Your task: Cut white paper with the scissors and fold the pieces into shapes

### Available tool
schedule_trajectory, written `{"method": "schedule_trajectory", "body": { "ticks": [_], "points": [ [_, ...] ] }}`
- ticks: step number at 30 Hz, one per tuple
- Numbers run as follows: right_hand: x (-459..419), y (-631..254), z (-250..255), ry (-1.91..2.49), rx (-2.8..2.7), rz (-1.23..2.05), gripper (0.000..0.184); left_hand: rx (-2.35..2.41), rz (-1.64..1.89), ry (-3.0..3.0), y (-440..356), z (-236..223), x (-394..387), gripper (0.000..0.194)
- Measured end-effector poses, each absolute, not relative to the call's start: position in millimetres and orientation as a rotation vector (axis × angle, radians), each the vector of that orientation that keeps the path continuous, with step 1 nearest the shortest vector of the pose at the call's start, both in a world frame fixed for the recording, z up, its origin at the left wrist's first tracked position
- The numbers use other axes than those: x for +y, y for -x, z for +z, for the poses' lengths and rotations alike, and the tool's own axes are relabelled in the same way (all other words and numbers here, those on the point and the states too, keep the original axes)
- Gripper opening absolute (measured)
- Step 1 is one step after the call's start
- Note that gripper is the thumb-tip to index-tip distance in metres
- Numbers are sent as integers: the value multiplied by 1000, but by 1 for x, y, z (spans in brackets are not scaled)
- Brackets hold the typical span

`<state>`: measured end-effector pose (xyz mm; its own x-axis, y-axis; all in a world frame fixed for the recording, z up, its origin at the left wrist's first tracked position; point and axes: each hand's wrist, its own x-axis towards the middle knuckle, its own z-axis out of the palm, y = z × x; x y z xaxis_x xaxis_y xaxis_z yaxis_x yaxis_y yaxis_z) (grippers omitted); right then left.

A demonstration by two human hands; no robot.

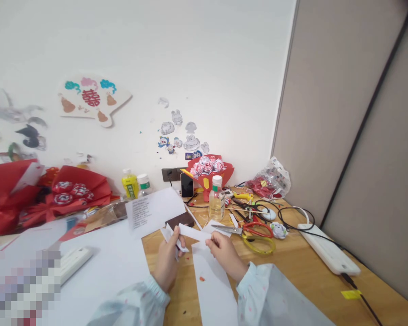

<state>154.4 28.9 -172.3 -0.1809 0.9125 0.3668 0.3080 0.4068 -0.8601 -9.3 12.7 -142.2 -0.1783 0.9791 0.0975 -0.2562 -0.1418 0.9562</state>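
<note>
My left hand (pixel 168 258) is closed around several small folded pieces of white paper (pixel 170 232). A white paper strip (pixel 194 232) stretches from near that hand to my right hand (pixel 224 254), whose thumb and fingers pinch its right end. Below the hands a long white sheet (pixel 212 290) lies on the wooden table. Just right of my right hand rest scissors (pixel 261 237) with red and yellow handles, their blades pointing left. The fingertips of both hands partly cover the paper.
A bottle (pixel 216 201) stands behind the hands, near a red-wrapped paper bouquet (pixel 208 170). A handwritten sheet (pixel 158 208) leans at back left. Large white paper (pixel 112 271) covers the left side. A white power strip (pixel 328 249) and black cables lie to the right.
</note>
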Motion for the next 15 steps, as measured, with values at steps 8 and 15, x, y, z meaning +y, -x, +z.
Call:
{"method": "schedule_trajectory", "body": {
  "ticks": [8, 15],
  "points": [
    [17, -151, -171, 1021, -2169, -172, 19, 1270, 1134, -1255, -9, -153, 8, 53],
    [11, -156, -159, 953, -2184, 132, 19, 1218, 1159, -1336, -3, -156, 13, 47]
  ]
}}
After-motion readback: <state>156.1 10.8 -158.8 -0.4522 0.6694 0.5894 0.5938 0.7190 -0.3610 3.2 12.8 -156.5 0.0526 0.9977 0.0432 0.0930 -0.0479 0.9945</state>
